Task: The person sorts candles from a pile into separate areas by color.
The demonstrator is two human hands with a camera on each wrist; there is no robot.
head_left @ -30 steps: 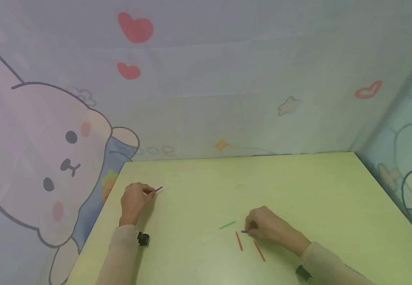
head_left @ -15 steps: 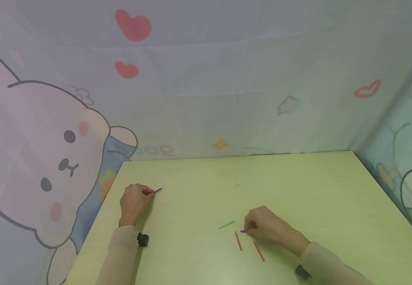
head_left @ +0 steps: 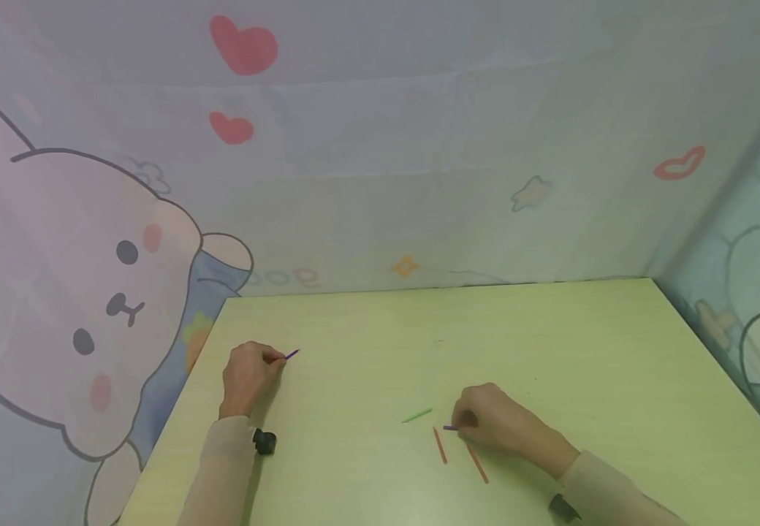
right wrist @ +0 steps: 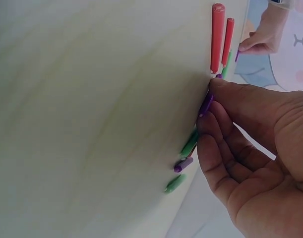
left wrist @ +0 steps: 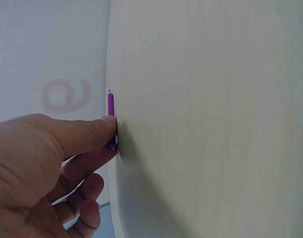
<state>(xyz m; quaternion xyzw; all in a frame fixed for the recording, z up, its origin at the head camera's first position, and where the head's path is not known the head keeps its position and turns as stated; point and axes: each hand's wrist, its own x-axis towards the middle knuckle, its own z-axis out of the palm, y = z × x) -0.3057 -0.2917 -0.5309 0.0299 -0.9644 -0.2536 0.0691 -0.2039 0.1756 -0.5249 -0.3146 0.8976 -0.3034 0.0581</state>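
My left hand [head_left: 248, 376] is at the table's left side, pinching a thin purple crayon [head_left: 292, 353] between thumb and fingertips. In the left wrist view the purple crayon [left wrist: 110, 104] sticks out past the thumb, pointed end away. My right hand [head_left: 495, 416] is low over the table right of centre. It pinches another purple crayon [right wrist: 207, 105], whose end [head_left: 449, 428] shows left of the fingertips. Beside this hand lie a green crayon [head_left: 417, 415] and two red crayons [head_left: 441, 446] [head_left: 477, 464].
Beyond the right hand, the right wrist view shows two green crayons [right wrist: 189, 144] [right wrist: 175, 183] and a purple one [right wrist: 183, 164] on the table, hidden in the head view. The pale yellow table [head_left: 354, 321] meets a printed cloth backdrop [head_left: 386, 146] at its far edge.
My right hand has shifted slightly to the right and nearer, now covering the top of one red crayon. The left hand stays almost still with its purple crayon.
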